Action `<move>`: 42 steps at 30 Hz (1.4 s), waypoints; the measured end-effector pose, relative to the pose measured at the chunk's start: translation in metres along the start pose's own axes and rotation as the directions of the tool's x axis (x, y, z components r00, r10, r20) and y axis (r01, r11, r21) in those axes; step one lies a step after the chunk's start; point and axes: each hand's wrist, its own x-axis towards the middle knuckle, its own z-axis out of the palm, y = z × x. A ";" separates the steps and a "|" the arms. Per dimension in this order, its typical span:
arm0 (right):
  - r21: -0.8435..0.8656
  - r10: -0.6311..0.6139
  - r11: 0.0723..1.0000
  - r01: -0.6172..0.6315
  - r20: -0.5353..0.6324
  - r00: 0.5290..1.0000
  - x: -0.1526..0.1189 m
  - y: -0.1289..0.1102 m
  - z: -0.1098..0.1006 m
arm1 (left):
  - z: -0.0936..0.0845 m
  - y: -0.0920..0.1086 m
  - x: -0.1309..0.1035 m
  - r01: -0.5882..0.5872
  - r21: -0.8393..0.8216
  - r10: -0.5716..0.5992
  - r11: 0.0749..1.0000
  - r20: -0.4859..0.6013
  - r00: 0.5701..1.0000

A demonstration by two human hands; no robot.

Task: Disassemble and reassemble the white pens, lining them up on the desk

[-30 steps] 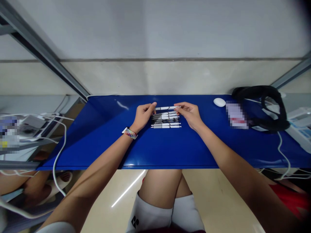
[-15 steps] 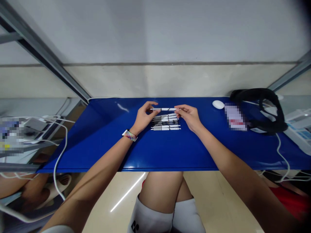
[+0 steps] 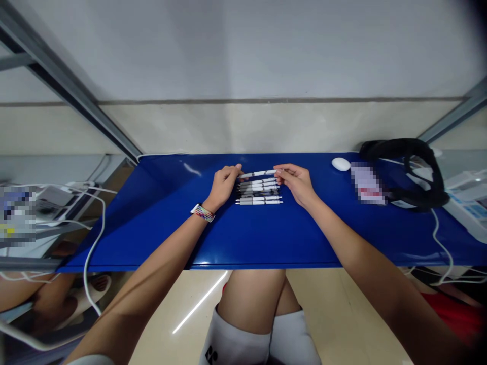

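Several white and grey pens lie side by side in a stack of rows on the blue table. Just beyond them is one white pen, slightly tilted, its right end higher in view. My right hand pinches that pen's right end between thumb and fingers. At its left end, my left hand has its fingers closed round the tip, with the thumb on top. A colourful band circles my left wrist.
On the table's right are a white mouse, a blurred-out packet and a black headset-like strap. White cables hang at both sides. Metal posts frame the table, with a wall behind. Other people's limbs show at the lower edges.
My left hand's fingers have closed at the pen's left end, where they were spread before. The pen's left end has come down toward the row. My right hand is nearly unmoved.
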 end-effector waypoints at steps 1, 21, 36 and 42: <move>0.001 0.001 1.000 -0.001 -0.002 1.000 0.000 0.000 0.000 | 0.000 0.000 0.000 -0.001 -0.001 0.001 1.000 -0.007 1.000; 0.037 0.028 0.999 -0.026 -0.055 0.998 -0.001 -0.005 0.001 | 0.001 -0.008 0.002 -0.071 -0.071 0.064 0.995 -0.100 0.993; 0.095 0.021 0.995 -0.010 -0.120 0.993 0.004 -0.003 -0.006 | -0.002 -0.009 0.005 0.037 -0.028 -0.042 0.999 -0.215 0.976; 0.115 0.024 0.993 -0.006 -0.157 0.987 0.005 -0.004 -0.008 | -0.002 -0.009 0.005 0.052 -0.043 -0.060 0.998 -0.215 0.975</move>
